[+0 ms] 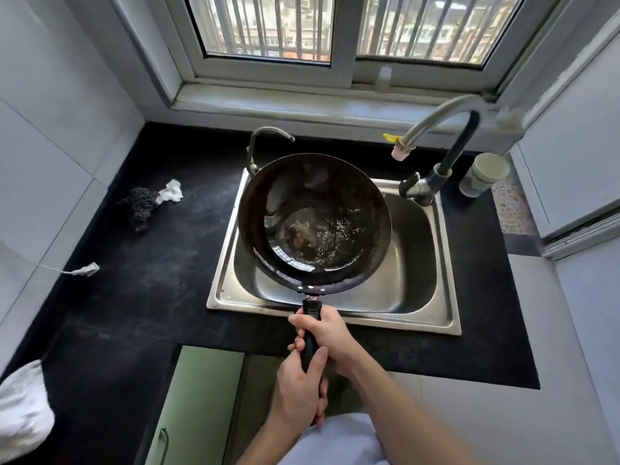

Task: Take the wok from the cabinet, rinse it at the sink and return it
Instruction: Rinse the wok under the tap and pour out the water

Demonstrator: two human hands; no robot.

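Observation:
A dark round wok (313, 223) hangs over the left half of the steel sink (446, 317), its inside wet and glistening with a little water pooled at the bottom. Its black handle points toward me. My right hand (327, 333) grips the handle close to the wok. My left hand (298, 394) wraps the handle's near end. A grey curved tap (443, 124) with a pale nozzle and yellow clip reaches out to the right of the wok; no water runs from it. The green cabinet door (198, 404) below the counter stands open.
A second small tap (268, 134) rises behind the wok. On the black counter (151, 263) lie a steel scourer with a white cloth (147, 204), a white plug (88, 269) and a white bag (20, 411). A pale cup (483, 174) stands beside the tap base.

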